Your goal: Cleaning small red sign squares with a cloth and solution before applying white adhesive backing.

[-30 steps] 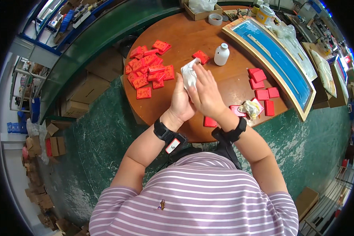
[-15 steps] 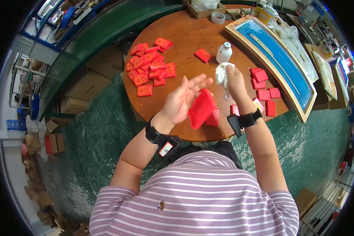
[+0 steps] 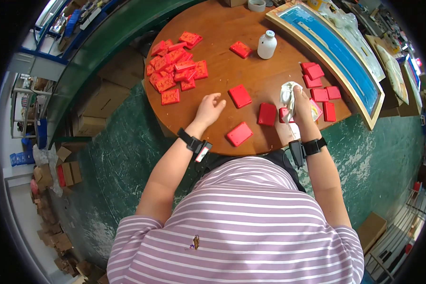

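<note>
My left hand (image 3: 209, 110) hovers over the table's near part, fingers loosely curled and holding nothing. A plain red plastic case (image 3: 240, 96) lies just to its right, and another red case (image 3: 240, 134) rests near the table's front edge. Farther right is a third, darker red case (image 3: 267, 114). My right hand (image 3: 301, 105) grips a crumpled white cloth (image 3: 288, 94). Under the cloth, a red case (image 3: 283, 113) is partly covered. Beside my right wrist a pink and yellow item (image 3: 315, 110) shows only in part.
Patterned red cases (image 3: 175, 68) are heaped on the round wooden table (image 3: 213, 38) at left. A white bottle (image 3: 267, 46) stands at the back, near a single patterned case (image 3: 240, 49). More plain red cases (image 3: 319, 94) sit before a blue wood-framed screen (image 3: 329, 57) at right.
The red case blurred in the air at my left hand is no longer there; plain cases lie on the table. My left hand has drawn left, and my right hand with the cloth has moved right.
</note>
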Demonstrator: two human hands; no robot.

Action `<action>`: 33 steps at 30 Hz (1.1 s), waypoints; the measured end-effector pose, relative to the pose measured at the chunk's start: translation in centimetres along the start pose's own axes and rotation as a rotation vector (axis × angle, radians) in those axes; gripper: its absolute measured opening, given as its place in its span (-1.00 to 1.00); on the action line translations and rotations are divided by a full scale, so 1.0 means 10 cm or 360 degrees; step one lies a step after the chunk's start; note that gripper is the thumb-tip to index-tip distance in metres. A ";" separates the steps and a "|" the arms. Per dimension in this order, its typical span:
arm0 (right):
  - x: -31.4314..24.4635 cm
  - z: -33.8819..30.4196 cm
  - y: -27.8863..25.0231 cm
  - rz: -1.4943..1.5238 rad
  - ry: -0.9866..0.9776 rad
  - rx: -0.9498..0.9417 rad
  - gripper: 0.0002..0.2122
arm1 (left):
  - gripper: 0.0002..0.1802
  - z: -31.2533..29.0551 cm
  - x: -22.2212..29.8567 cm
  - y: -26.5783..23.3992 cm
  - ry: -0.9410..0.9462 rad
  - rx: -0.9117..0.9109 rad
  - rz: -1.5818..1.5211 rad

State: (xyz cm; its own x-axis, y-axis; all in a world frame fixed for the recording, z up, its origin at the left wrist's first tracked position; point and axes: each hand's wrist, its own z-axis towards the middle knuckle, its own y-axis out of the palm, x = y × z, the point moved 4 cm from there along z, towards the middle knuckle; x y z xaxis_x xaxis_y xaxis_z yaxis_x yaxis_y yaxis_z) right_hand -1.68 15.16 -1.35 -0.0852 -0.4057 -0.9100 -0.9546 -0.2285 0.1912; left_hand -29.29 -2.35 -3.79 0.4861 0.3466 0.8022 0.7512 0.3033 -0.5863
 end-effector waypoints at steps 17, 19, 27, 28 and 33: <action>-0.20 -0.20 0.03 -0.0316 -0.0215 -0.0021 -0.68 | -0.44 0.56 0.32 0.56 -0.0148 -0.0117 -0.0190; -0.30 -0.31 0.13 -0.0682 -0.0308 0.0058 -0.69 | -0.56 0.49 0.57 0.59 -0.0319 -0.0285 -0.1051; -0.55 -1.02 1.24 -0.1538 -0.1811 -0.0385 -0.53 | -0.36 0.09 1.67 0.27 -0.0323 -0.0751 -0.2646; -0.58 -1.01 1.26 -0.1585 -0.1791 -0.0450 -0.53 | -0.36 0.07 1.70 0.25 -0.0314 -0.0748 -0.2645; -0.82 -0.69 1.29 -0.1646 -0.1782 -0.0306 -0.57 | -0.26 -0.13 1.88 0.20 -0.0308 -0.0515 -0.2297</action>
State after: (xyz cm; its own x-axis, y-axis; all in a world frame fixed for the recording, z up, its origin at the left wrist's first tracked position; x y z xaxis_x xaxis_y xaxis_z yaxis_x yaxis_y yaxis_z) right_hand -11.35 9.41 11.08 0.3230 0.8300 -0.4547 -0.6867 -0.1250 -0.7161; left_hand -18.08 3.59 10.26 -0.7896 0.0443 0.6120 0.5975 0.2828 0.7504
